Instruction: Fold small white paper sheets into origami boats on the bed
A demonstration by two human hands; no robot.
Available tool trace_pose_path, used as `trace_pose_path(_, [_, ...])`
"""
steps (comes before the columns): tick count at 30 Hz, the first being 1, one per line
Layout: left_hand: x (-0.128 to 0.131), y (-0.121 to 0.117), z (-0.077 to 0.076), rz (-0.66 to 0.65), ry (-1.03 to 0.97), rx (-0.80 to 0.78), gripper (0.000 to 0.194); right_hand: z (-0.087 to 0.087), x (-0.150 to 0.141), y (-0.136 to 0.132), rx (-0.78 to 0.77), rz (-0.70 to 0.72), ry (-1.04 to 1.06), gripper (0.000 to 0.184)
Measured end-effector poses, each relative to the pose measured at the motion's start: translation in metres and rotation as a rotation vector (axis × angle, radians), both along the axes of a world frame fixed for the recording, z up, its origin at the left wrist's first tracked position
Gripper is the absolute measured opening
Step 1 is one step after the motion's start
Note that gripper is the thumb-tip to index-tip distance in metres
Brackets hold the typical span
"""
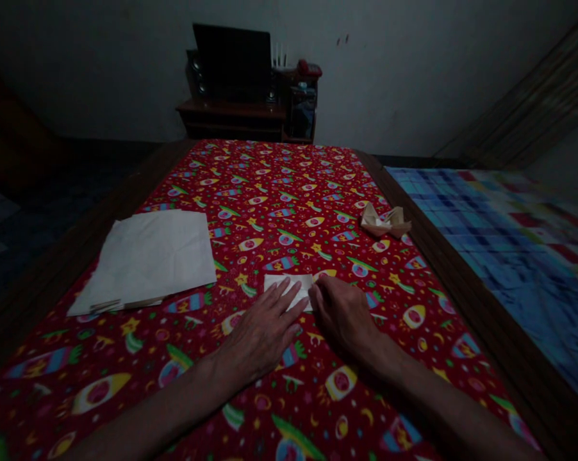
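Note:
A small folded piece of white paper [302, 280] lies on the red patterned cloth in front of me. My left hand [266, 328] rests flat across it, fingers stretched out and slightly apart. At the paper's right edge, the curled fingers of my right hand [347, 312] close on it, their tips partly hidden. To the left is an uneven stack of white paper sheets [159, 253], with a few brownish folded edges at its near side. Farther off on the right sits a folded tan paper shape [386, 222] with raised points.
The red cloth [270, 211] covers a long surface with dark wooden edges [443, 275]. A blue checked cloth [452, 218] spreads beyond its right side. Against the far wall stand a dark screen [232, 61] on a wooden desk [231, 110] and a red telephone [309, 68].

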State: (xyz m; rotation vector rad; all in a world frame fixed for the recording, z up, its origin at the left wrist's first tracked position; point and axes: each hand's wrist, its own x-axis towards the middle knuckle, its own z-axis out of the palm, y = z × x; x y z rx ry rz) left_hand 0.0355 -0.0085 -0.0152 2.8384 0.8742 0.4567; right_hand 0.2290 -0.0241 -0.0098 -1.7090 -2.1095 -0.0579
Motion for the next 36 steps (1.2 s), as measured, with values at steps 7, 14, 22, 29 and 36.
trace_pose_path(7, [-0.009, 0.001, 0.01, 0.012, 0.039, 0.001, 0.044, -0.004, 0.0, -0.037, 0.024, 0.399, -0.151, 0.05])
trace_pose_path(14, [-0.042, 0.006, 0.006, 0.083, 0.153, 0.05, 0.052, -0.002, 0.017, -0.045, -0.109, 0.409, -0.202, 0.06])
trace_pose_path(22, [-0.02, 0.006, 0.01, 0.002, 0.08, 0.071, 0.052, -0.005, -0.002, -0.027, -0.062, 0.444, -0.178, 0.066])
trace_pose_path(29, [-0.037, 0.009, 0.005, 0.08, 0.139, 0.108, 0.049, -0.006, 0.011, -0.032, -0.055, 0.417, -0.196, 0.061])
trace_pose_path(36, [-0.024, -0.009, 0.007, -0.022, 0.136, 0.076, 0.058, -0.002, 0.002, -0.037, -0.044, 0.419, -0.223, 0.065])
